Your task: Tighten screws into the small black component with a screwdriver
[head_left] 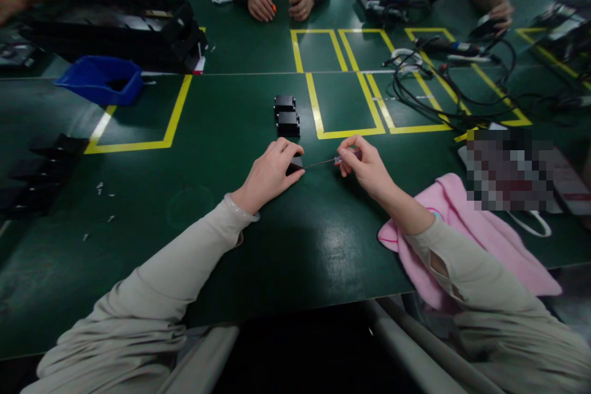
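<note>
My left hand (pixel 273 173) is closed around a small black block (pixel 294 164) on the green table, with much of the block hidden under the fingers. In my right hand (pixel 362 166) is a thin screwdriver (pixel 323 162), its handle pinched between thumb and fingers. The shaft points left and its tip meets the block's right side or lies just beside it. Beyond my left hand stand two similar black blocks (pixel 288 123), one behind the other, with small shiny bits at their sides.
Small screws (pixel 111 218) lie at the left, near several black parts (pixel 37 175). A blue bin (pixel 104 80) and black trays (pixel 138 31) stand behind them. A pink cloth (pixel 466 228) lies under my right forearm. Cables (pixel 415 95) sprawl back right. Co-workers' hands (pixel 261 5) rest across the table.
</note>
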Tool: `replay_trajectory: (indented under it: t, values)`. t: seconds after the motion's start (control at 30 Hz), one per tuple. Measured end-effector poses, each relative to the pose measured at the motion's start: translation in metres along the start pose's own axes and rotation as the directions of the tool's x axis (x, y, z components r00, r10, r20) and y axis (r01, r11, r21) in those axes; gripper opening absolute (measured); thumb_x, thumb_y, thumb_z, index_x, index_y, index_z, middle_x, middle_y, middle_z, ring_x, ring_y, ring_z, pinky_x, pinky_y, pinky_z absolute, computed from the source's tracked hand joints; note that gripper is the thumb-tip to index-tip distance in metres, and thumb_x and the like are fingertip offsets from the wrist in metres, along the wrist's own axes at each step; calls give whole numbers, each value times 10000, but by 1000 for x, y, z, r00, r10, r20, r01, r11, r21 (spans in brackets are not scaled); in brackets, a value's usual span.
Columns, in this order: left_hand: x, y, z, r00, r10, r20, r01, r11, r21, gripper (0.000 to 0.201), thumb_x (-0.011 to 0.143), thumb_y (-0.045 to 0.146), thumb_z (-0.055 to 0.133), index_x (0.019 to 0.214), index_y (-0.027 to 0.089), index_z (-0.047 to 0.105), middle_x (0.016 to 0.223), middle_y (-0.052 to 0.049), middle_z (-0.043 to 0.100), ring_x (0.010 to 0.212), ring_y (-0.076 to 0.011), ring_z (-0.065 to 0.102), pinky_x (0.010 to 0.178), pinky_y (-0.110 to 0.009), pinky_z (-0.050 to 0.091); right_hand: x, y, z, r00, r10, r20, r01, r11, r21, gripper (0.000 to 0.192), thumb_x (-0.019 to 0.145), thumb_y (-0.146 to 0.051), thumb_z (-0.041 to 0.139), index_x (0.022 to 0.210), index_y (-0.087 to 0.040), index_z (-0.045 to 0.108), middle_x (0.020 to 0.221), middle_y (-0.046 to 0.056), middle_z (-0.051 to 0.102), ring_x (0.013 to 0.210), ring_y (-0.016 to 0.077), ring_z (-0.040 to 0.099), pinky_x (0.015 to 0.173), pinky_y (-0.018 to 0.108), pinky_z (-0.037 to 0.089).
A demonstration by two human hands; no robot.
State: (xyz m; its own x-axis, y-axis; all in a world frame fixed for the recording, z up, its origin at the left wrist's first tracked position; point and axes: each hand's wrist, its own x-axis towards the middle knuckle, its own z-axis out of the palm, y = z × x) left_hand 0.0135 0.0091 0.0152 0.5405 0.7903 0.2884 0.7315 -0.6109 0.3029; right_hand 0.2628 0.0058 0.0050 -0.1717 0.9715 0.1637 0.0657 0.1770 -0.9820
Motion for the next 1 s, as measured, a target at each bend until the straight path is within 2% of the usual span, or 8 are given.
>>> replay_trajectory:
  t: [0.13,0.3,0.5,0.7,0.87,1.0]
  values:
    - [0,0,-1,1000,-1,3,1,1000,-5,339,929,235,713,1224,193,553,1218,-94,606,1109,-263,607,858,-381,565,-1,-2,0,1000,-1,-5,1,1000,-23,243,929,-400,729,920,-231,555,608,-82,574,513,90,555,553,262,440]
    - [0,0,-1,1000,-2,6,2,1000,1,346,925,233,715,1228,188,554,1216,-98,603,1105,-269,605,872,-396,567,0,0,0,1000,25,-6,-25,1000,11,270,977,-467,656,888,-237,545,477,-122,433,437,93,495,522,266,416]
    - [0,0,0,1000,-5,3,5,1000,3,336,932,246,703,1230,196,556,1212,-97,602,1114,-274,604,884,-407,570,-1,-3,1,1000,5,-16,-5,1000,-7,218,938,-385,711,936,-234,553,593,-84,575,509,94,548,554,265,438]
    - [0,-1,1,1000,2,-3,-2,1000,9,337,929,242,701,1229,187,557,1212,-97,606,1118,-270,606,883,-395,571,-1,-2,0,1000,20,-1,-20,1000,2,252,977,-445,656,888,-240,539,496,-113,467,441,89,484,514,262,418]
    - [0,0,0,1000,1,1,-1,1000,12,316,941,247,677,1225,191,550,1213,-98,603,1110,-265,605,872,-394,573,-2,-5,0,1000,4,-2,-4,1000,-29,207,913,-343,733,928,-229,560,633,-75,597,513,89,557,558,266,434]
    - [0,0,0,1000,6,-5,-6,1000,6,318,938,239,675,1226,203,544,1214,-94,605,1113,-263,603,873,-392,571,-2,-4,0,1000,28,0,-28,1000,-12,244,975,-437,662,897,-233,551,513,-107,487,456,90,504,522,261,415]
